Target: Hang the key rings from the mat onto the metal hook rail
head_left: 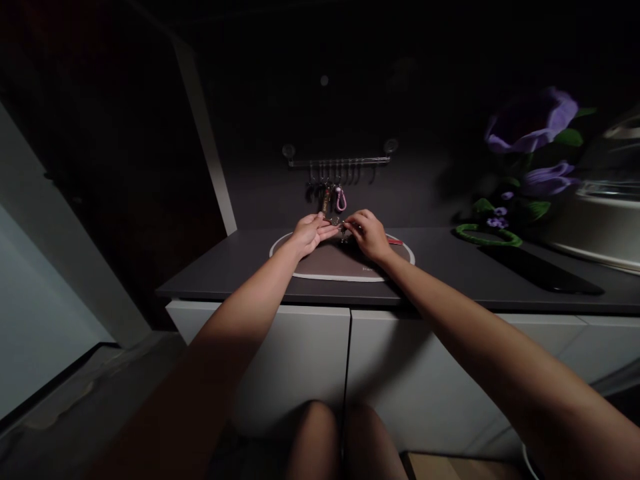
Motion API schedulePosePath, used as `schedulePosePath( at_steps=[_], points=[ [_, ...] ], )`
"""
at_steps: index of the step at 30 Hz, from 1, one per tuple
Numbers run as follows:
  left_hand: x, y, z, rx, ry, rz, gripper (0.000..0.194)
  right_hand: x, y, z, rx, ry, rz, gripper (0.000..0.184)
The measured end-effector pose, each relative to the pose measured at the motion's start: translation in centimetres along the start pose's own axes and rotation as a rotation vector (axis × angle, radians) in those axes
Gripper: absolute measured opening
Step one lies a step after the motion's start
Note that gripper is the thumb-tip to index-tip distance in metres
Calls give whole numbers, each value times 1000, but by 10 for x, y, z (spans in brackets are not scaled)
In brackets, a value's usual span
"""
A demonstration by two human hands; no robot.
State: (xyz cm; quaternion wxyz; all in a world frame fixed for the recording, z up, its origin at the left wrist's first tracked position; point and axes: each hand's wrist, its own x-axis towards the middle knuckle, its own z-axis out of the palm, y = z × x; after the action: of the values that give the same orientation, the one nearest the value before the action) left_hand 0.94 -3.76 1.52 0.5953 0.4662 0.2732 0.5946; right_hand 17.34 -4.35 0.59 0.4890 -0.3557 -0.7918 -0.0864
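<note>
My left hand [311, 233] is turned partly palm up, its fingers extended under a keychain with a small metal ring [335, 221] and its thumb resting on top. The keychain's brown patterned strap [327, 200] runs up toward a hook on the wall rack. Facing it from the right, my right hand [367, 233] pinches a small shiny metal piece by the ring, too small to name for certain. Both hands are above an oval brown mat [330, 268] with a white rim. A pink loop strap [341, 199] hangs just behind the hands.
A clear rail with several hooks [340, 161] is fixed to the dark wall by suction cups. Something red [395, 241] lies on the mat, partly behind my right hand. Purple flowers [533, 123], a black flat slab [543, 270] and a pale domed appliance [600, 220] stand right.
</note>
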Motion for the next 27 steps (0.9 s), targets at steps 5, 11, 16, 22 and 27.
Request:
schedulePosePath(
  at_steps=[5,11,16,22,27],
  points=[
    [0,-1,-1,20,10,3,14,2,-1,-2,23,22,31,17],
    [1,-5,-3,105,-58,-11,12,4,0,-3,47,62,77,17],
    [3,-8,-4,302,-24,-20,10,5,2,-2,101,83,150,21],
    [5,-17,-7,566,-51,97,12,6,8,-1,243,97,216,26],
    [5,-22,-7,701,-113,199,12,8,9,-2,397,113,288,29]
  ],
)
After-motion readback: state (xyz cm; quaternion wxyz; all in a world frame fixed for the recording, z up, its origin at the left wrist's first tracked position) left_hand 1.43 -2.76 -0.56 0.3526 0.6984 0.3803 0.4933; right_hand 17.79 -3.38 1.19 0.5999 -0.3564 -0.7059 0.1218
